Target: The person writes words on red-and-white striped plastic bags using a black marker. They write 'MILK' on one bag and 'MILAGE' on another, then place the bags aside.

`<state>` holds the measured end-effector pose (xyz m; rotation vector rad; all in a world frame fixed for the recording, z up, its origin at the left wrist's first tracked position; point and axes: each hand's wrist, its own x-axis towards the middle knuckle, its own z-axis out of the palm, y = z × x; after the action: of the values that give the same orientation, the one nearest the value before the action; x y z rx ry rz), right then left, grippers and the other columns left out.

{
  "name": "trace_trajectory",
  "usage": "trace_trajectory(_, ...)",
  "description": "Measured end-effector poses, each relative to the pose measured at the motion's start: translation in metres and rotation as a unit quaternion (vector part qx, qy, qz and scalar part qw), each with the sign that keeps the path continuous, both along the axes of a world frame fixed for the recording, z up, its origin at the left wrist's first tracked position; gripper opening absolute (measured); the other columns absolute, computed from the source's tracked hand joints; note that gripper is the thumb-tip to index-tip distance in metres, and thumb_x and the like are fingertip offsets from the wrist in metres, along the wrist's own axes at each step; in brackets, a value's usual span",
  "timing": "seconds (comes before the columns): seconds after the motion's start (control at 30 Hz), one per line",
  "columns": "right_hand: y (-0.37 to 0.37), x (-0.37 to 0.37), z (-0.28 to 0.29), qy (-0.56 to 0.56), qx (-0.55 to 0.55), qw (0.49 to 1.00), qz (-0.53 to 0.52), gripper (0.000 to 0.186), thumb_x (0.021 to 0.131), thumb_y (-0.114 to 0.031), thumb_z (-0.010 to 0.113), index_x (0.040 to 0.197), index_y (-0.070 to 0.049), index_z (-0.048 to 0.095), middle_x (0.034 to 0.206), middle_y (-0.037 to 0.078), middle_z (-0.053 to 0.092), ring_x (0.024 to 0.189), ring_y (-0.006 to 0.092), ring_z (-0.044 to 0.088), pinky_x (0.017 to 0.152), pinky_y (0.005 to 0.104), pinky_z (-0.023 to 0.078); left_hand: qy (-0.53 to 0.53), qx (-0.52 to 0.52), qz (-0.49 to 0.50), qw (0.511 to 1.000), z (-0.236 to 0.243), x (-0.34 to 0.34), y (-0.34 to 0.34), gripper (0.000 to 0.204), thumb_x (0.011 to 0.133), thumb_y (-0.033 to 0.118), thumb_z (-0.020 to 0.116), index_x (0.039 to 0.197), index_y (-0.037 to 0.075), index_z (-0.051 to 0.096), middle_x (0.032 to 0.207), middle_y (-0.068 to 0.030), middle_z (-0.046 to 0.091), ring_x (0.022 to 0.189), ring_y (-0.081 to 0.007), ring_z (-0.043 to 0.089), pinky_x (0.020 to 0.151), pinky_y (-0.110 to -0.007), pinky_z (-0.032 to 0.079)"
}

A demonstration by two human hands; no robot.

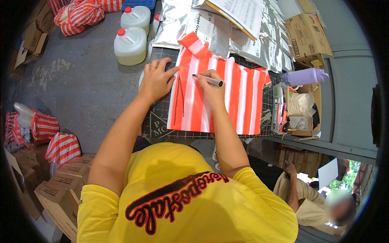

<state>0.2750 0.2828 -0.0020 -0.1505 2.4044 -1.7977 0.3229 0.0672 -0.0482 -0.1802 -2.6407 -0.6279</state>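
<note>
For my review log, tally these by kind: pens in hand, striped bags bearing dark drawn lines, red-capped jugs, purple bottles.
Pen in the right hand: 1
Line-marked striped bag: 1
Red-capped jugs: 3, one mostly hidden
Purple bottle: 1
Total: 6

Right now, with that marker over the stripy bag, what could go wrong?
The striped bag could wrinkle or slide, since the left hand seems to steady only its left edge. The black lines might smudge if the right hand, holding the marker, brushes them.
</note>
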Motion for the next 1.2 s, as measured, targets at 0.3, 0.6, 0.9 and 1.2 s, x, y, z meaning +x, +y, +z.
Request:
trace_trajectory(0.3, -0.003, 0.003, 0.004, 0.007, 0.045, 0.999, 0.005, 0.013, 0.093, -0.014, 0.075, 0.095, -0.001, 0.071, 0.088, 0.004, 0.072, 0.082, 0.0089, 0.065, 0.076, 0.0261, 0.052, -0.002, 0.014, 0.001, 1.0, -0.001, 0.001, 0.002, 0.035, 0.089, 0.023, 0.074, 0.124, 0.023, 0.076, 0.132, -0.0062, 0.062, 0.12, -0.0287, 0.056, 0.096, -0.046, 0.042)
trace_trajectory(0.6, 0.003, 0.015, -0.001, 0.054, 0.078, 0.995, 0.039, 0.018, 0.093, -0.016, 0.074, 0.089, 0.0, 0.066, 0.074, 0.006, 0.067, 0.069, 0.01, 0.06, 0.063, 0.0281, 0.047, 0.022, 0.009, 0.0, 1.0, -0.003, -0.001, 0.001, 0.035, 0.087, 0.022, 0.075, 0.122, 0.023, 0.076, 0.131, -0.0064, 0.062, 0.118, -0.0289, 0.057, 0.094, -0.046, 0.043)
trace_trajectory(0.9, 0.014, 0.064, 0.007, 0.013, 0.101, 0.992, 0.071, 0.018, 0.093, -0.015, 0.074, 0.087, -0.001, 0.065, 0.073, 0.005, 0.066, 0.068, 0.0084, 0.058, 0.062, 0.0278, 0.046, 0.025, 0.005, -0.002, 1.0, -0.003, 0.0, 0.0, 0.035, 0.087, 0.022, 0.075, 0.122, 0.022, 0.076, 0.13, -0.0066, 0.063, 0.118, -0.0294, 0.057, 0.094, -0.046, 0.043)
trace_trajectory(1.2, 0.021, 0.105, 0.02, -0.013, 0.069, 0.99, 0.121, 0.012, 0.093, -0.006, 0.071, 0.089, 0.001, 0.063, 0.074, 0.006, 0.067, 0.067, 0.008, 0.06, 0.061, 0.0268, 0.048, 0.006, 0.003, 0.003, 1.0, -0.003, -0.001, 0.001, 0.034, 0.088, 0.023, 0.074, 0.122, 0.024, 0.077, 0.132, -0.0067, 0.062, 0.12, -0.03, 0.057, 0.096, -0.047, 0.044)
